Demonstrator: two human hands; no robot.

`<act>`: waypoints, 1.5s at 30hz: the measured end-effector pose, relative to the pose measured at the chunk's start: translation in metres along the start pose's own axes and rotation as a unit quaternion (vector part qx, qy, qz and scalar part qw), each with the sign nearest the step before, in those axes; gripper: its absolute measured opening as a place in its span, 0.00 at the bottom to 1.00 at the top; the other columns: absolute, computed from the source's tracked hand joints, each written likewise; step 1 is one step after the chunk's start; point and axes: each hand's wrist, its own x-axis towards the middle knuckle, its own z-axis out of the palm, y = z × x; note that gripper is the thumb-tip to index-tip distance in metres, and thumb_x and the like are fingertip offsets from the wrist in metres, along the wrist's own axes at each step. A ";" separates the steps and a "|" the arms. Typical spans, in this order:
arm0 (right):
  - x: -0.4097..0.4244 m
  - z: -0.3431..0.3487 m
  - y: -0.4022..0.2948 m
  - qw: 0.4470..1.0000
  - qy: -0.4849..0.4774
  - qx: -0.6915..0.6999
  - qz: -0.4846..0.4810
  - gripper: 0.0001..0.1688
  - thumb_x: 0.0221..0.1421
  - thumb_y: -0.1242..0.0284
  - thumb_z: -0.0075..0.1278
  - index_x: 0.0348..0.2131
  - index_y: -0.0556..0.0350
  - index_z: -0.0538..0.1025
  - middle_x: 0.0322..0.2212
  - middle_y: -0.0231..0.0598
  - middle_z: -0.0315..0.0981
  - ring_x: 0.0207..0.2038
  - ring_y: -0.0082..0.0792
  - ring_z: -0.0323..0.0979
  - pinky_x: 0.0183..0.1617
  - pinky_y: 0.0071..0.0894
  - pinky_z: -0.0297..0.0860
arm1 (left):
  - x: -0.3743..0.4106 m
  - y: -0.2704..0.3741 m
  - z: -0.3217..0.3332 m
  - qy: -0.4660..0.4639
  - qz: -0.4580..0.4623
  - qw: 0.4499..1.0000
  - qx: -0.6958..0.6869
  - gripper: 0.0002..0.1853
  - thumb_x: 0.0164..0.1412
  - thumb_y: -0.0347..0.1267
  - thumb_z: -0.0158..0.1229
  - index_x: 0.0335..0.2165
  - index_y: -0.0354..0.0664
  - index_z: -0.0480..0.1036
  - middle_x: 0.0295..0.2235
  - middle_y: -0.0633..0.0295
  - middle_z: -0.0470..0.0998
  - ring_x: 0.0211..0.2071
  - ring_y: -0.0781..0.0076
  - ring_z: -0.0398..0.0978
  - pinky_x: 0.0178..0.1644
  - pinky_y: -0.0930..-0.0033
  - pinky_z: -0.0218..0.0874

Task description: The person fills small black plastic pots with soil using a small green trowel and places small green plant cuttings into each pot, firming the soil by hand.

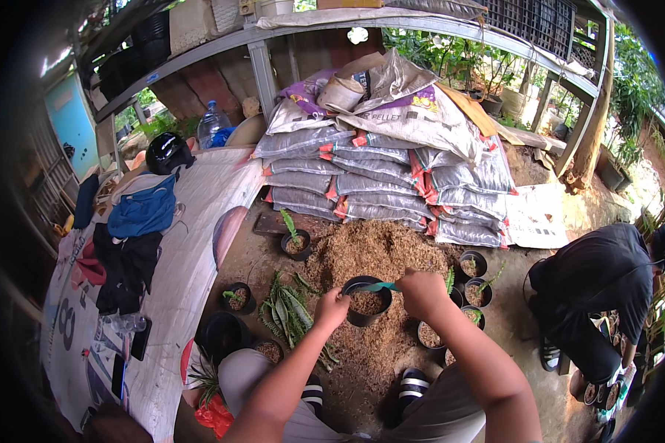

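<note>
My left hand (pixel 332 308) grips the rim of a black plastic plant pot (pixel 367 319) at its left side. Brown, crumbly potting material (pixel 367 302) partly fills the pot. In my right hand (pixel 423 293) is the handle of a green tool (pixel 379 287), probably a small trowel, whose blade reaches over the pot's opening. The pot is in front of a heap of the same brown loose material (pixel 382 249) on the ground. Cut snake plant leaves (pixel 288 313) lie to the left of my left hand.
Small potted ferns (pixel 478 293) stand close on the right, and others (pixel 295 245) on the left. A crouching person (pixel 593 293) works at far right. Stacked filled sacks (pixel 377 183) rise behind the heap. On the left, a sheet-covered surface (pixel 199 221) holds a helmet (pixel 168 153) and a blue bag (pixel 142 207).
</note>
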 end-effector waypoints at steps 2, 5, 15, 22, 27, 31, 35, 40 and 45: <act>0.000 -0.002 0.003 1.000 0.000 0.000 0.007 0.08 0.46 0.77 0.52 0.29 0.51 0.81 0.35 0.41 0.76 0.35 0.43 0.78 0.37 0.41 0.74 | 0.000 0.003 -0.001 -0.001 0.000 1.000 0.011 0.19 0.57 0.38 0.53 0.43 0.37 0.74 0.21 0.54 0.77 0.23 0.62 0.76 0.29 0.59 0.64; -0.002 -0.005 0.008 1.000 0.006 0.006 0.021 0.09 0.47 0.78 0.51 0.30 0.50 0.81 0.35 0.41 0.75 0.35 0.43 0.78 0.37 0.41 0.74 | -0.003 0.012 -0.002 -0.005 -0.004 1.000 0.022 0.20 0.57 0.39 0.53 0.43 0.36 0.74 0.23 0.52 0.77 0.25 0.60 0.77 0.31 0.58 0.65; -0.004 -0.002 0.010 1.000 -0.006 0.014 0.008 0.08 0.46 0.77 0.51 0.28 0.52 0.80 0.34 0.42 0.76 0.35 0.45 0.78 0.37 0.42 0.74 | 0.002 0.001 -0.001 0.005 -0.012 0.999 0.031 0.22 0.56 0.40 0.54 0.45 0.36 0.74 0.26 0.47 0.79 0.29 0.55 0.78 0.34 0.56 0.65; 0.003 0.011 0.007 1.000 -0.011 0.009 0.003 0.08 0.46 0.77 0.50 0.28 0.53 0.80 0.36 0.43 0.76 0.35 0.45 0.78 0.37 0.41 0.74 | 0.001 0.001 0.002 0.006 0.008 1.000 0.018 0.20 0.56 0.40 0.54 0.42 0.36 0.74 0.22 0.50 0.77 0.25 0.56 0.77 0.32 0.56 0.65; 0.002 0.004 0.005 1.000 -0.009 0.019 0.007 0.08 0.46 0.77 0.51 0.29 0.51 0.80 0.37 0.42 0.76 0.35 0.45 0.79 0.37 0.41 0.74 | 0.004 -0.006 0.001 0.018 0.013 1.000 0.021 0.22 0.56 0.40 0.54 0.46 0.36 0.73 0.23 0.51 0.78 0.25 0.58 0.77 0.31 0.58 0.65; 0.001 0.006 0.011 1.000 -0.004 0.018 0.018 0.08 0.46 0.76 0.51 0.29 0.51 0.80 0.36 0.42 0.76 0.35 0.44 0.78 0.37 0.41 0.74 | 0.000 0.004 0.001 -0.008 -0.006 1.000 0.022 0.24 0.56 0.40 0.54 0.47 0.36 0.73 0.24 0.50 0.78 0.27 0.57 0.78 0.33 0.58 0.65; 0.000 -0.005 0.007 0.999 -0.008 0.021 0.025 0.08 0.45 0.77 0.52 0.29 0.51 0.80 0.36 0.42 0.76 0.35 0.45 0.78 0.37 0.42 0.74 | 0.008 -0.014 0.001 0.012 0.012 0.999 0.028 0.24 0.56 0.40 0.54 0.47 0.36 0.73 0.24 0.50 0.78 0.28 0.57 0.78 0.34 0.57 0.66; -0.002 -0.003 0.014 1.000 -0.018 0.015 0.019 0.09 0.45 0.77 0.51 0.29 0.51 0.80 0.36 0.42 0.76 0.36 0.45 0.78 0.37 0.42 0.74 | 0.004 -0.006 0.003 0.013 -0.003 1.000 0.028 0.23 0.56 0.40 0.54 0.45 0.36 0.74 0.24 0.50 0.78 0.28 0.57 0.78 0.34 0.57 0.66; -0.001 0.002 0.008 0.999 -0.024 0.022 -0.001 0.08 0.45 0.77 0.51 0.28 0.51 0.80 0.35 0.42 0.76 0.35 0.45 0.78 0.37 0.42 0.74 | 0.002 -0.003 0.002 0.020 -0.003 0.999 0.028 0.20 0.56 0.39 0.54 0.42 0.36 0.74 0.22 0.51 0.77 0.27 0.58 0.78 0.32 0.57 0.65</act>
